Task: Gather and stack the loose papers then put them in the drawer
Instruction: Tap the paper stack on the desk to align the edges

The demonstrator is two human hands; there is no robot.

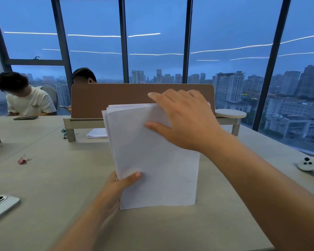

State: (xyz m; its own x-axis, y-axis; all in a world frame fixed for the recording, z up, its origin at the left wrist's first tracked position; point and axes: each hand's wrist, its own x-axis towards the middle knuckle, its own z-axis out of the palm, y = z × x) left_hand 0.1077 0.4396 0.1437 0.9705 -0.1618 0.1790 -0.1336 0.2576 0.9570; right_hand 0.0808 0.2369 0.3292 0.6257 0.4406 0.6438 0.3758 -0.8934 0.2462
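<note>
Standing upright on the desk (43,196) centre, the paper stack (152,160) is being squared: left hand (114,189) pinches its near-left edge, right hand (185,120), fingers spread, presses the top edge level. No drawer visible.

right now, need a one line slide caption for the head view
Both hands square a paper stack upright on the desk: left hand grips its lower edge, right hand tops it.

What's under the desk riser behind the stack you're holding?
Under the riser, a small pile of white sheets lies flat, with binder clips by its left leg. The held paper stack hides the middle.
</note>
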